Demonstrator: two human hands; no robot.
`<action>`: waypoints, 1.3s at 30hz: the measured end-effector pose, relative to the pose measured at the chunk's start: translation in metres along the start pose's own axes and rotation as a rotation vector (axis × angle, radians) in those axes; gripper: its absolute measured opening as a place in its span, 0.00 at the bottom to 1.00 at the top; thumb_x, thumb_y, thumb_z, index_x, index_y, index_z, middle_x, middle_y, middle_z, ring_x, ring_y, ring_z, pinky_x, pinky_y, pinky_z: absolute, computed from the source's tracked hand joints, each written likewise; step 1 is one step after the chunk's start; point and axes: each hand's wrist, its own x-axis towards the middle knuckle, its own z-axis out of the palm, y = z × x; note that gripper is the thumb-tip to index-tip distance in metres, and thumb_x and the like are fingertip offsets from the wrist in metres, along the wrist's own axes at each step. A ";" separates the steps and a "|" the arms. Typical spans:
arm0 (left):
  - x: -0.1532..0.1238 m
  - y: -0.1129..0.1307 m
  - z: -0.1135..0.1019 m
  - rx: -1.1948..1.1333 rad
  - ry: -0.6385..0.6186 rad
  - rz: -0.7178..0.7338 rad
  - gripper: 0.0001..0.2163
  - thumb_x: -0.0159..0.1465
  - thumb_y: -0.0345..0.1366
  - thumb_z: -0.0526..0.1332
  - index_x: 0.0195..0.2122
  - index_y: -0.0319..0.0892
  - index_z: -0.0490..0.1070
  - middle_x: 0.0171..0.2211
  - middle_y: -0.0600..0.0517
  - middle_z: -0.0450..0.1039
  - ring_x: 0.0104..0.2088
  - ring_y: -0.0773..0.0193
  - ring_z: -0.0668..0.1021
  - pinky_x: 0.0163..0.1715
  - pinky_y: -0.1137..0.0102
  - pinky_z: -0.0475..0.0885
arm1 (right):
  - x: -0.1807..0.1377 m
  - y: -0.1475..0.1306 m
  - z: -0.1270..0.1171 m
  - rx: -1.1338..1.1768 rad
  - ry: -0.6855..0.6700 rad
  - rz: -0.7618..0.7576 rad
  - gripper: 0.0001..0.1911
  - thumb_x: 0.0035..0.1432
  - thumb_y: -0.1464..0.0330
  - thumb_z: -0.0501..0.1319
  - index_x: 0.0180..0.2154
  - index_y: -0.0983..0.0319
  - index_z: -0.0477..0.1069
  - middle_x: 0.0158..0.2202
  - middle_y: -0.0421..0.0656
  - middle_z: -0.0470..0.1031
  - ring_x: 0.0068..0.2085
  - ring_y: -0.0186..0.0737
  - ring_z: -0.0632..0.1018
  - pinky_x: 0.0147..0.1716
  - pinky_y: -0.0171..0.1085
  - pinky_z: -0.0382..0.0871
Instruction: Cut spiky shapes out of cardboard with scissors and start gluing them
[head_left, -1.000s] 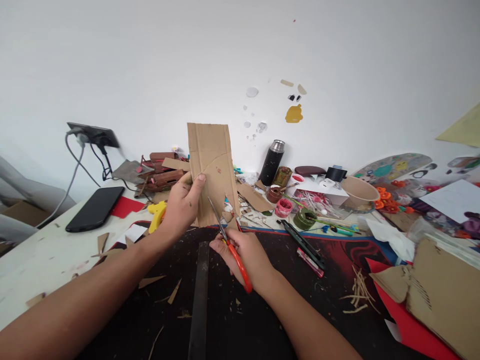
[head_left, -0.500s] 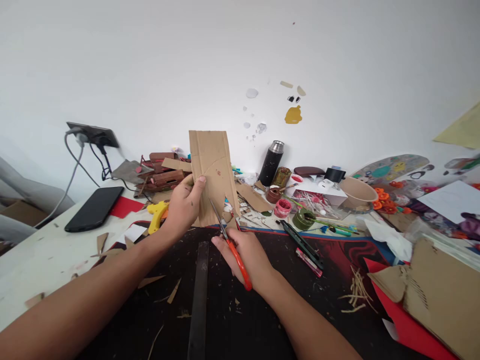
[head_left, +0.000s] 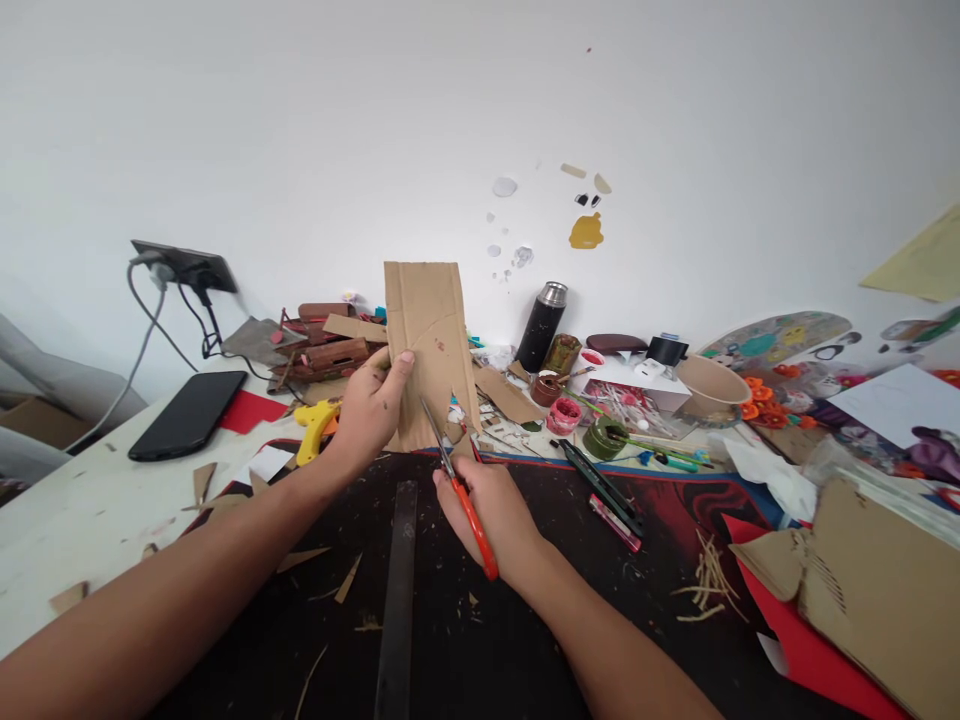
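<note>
My left hand (head_left: 379, 400) grips a piece of brown cardboard (head_left: 431, 330) by its left edge, thumb on the near face. The cardboard stands upright above the mat, with a faint curved line across it and a cut near its lower right edge. In my right hand (head_left: 491, 510) is a pair of scissors (head_left: 474, 525) with orange handles. The blades point up and left, lying at the cardboard's lower part. Below them a dark metal ruler (head_left: 397, 600) rests on the black mat (head_left: 480, 660).
A yellow glue gun (head_left: 315, 428) and a phone (head_left: 187, 415) lie to the left. Behind stand a black thermos (head_left: 541, 328) and open paint jars (head_left: 564, 415). A green utility knife (head_left: 600, 485) lies right of my hand, with cardboard scraps (head_left: 349, 580) scattered about.
The cardboard has shifted slightly to the right. My right hand has closed a little around the scissors, whose handles have drawn nearer together.
</note>
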 end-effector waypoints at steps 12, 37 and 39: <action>-0.001 -0.002 0.001 -0.035 0.004 -0.015 0.23 0.68 0.60 0.64 0.45 0.42 0.78 0.46 0.44 0.85 0.48 0.48 0.83 0.50 0.60 0.76 | 0.000 0.001 0.006 -0.061 0.015 0.008 0.14 0.68 0.64 0.61 0.28 0.58 0.68 0.22 0.39 0.67 0.24 0.38 0.67 0.29 0.36 0.57; -0.002 0.008 -0.002 -0.072 -0.011 -0.012 0.22 0.69 0.58 0.65 0.47 0.42 0.80 0.49 0.43 0.85 0.50 0.46 0.84 0.54 0.56 0.77 | 0.001 0.008 -0.005 0.181 -0.127 -0.067 0.16 0.69 0.53 0.68 0.40 0.59 0.79 0.28 0.40 0.81 0.29 0.40 0.82 0.31 0.33 0.71; -0.002 0.008 -0.002 -0.096 -0.014 -0.021 0.22 0.69 0.57 0.65 0.47 0.42 0.80 0.49 0.43 0.85 0.50 0.47 0.84 0.55 0.56 0.77 | 0.001 0.009 -0.004 0.208 -0.142 -0.061 0.16 0.67 0.53 0.69 0.41 0.60 0.79 0.28 0.40 0.81 0.29 0.39 0.82 0.31 0.33 0.70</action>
